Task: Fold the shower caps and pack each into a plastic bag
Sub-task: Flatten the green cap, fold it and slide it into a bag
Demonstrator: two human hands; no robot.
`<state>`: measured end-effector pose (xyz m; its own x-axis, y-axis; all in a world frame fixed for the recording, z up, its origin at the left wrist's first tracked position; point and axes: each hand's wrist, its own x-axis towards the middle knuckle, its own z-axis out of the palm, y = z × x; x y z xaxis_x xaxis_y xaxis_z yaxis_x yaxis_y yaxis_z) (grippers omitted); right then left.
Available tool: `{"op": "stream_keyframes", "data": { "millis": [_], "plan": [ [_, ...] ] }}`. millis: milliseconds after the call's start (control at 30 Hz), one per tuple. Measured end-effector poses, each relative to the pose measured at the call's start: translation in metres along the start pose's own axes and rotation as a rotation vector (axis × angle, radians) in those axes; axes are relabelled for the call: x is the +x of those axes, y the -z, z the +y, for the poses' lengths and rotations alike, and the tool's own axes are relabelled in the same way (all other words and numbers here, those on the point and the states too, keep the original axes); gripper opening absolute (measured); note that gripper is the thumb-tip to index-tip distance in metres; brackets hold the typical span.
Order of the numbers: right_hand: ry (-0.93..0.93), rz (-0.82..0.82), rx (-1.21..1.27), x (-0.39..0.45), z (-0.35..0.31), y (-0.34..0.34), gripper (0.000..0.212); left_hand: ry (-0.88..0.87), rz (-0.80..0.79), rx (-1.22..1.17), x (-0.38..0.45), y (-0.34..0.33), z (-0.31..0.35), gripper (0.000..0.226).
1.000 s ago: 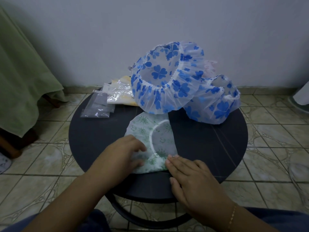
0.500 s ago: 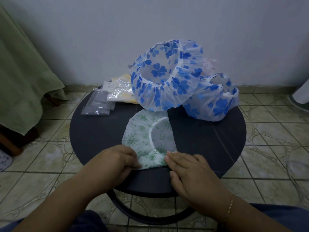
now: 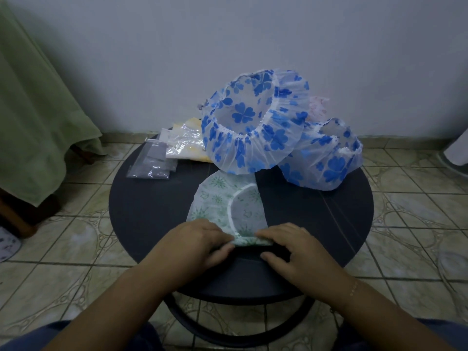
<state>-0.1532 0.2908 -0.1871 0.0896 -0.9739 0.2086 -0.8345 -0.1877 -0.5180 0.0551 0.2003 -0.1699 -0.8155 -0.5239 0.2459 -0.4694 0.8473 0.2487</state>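
Observation:
A green-patterned shower cap (image 3: 222, 203) lies flattened on the round dark table (image 3: 152, 211), its near edge rolled into a narrow fold. My left hand (image 3: 200, 239) and my right hand (image 3: 291, 245) both pinch that rolled edge, one at each end. Behind it stand two puffed blue clover-print shower caps, a large one (image 3: 253, 127) and a smaller one (image 3: 326, 158) to its right. Clear plastic bags (image 3: 152, 160) lie at the table's back left, beside a packed yellow cap in a bag (image 3: 186, 144).
A pinkish item (image 3: 317, 107) peeks out behind the blue caps. A green cloth (image 3: 33, 117) drapes over furniture at the left. A white wall rises close behind the table, and tiled floor (image 3: 405, 236) surrounds it.
Both hands have drawn toward me to the cap's near edge and rolled it up into a fold. The blue caps and bags have not moved.

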Motion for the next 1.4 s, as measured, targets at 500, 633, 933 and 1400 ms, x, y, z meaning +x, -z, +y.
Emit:
{"op": "stream_keyframes", "data": {
  "millis": [500,633,933,1400],
  "plan": [
    [-0.283,0.221,0.188,0.016,-0.009,-0.003,0.011,0.397,0.115,-0.269,0.011,-0.006,0.0,0.017],
    [-0.222,0.202,0.061,0.016,-0.005,-0.011,0.018,0.357,0.134,-0.101,0.01,-0.013,-0.004,0.01],
    [-0.046,-0.017,-0.35,0.001,-0.018,-0.018,0.047,0.094,0.104,0.194,-0.004,-0.035,0.024,0.047],
    [-0.005,-0.157,-0.23,0.0,-0.002,-0.007,0.084,0.122,0.002,0.173,-0.015,-0.02,0.012,0.049]
  ]
}}
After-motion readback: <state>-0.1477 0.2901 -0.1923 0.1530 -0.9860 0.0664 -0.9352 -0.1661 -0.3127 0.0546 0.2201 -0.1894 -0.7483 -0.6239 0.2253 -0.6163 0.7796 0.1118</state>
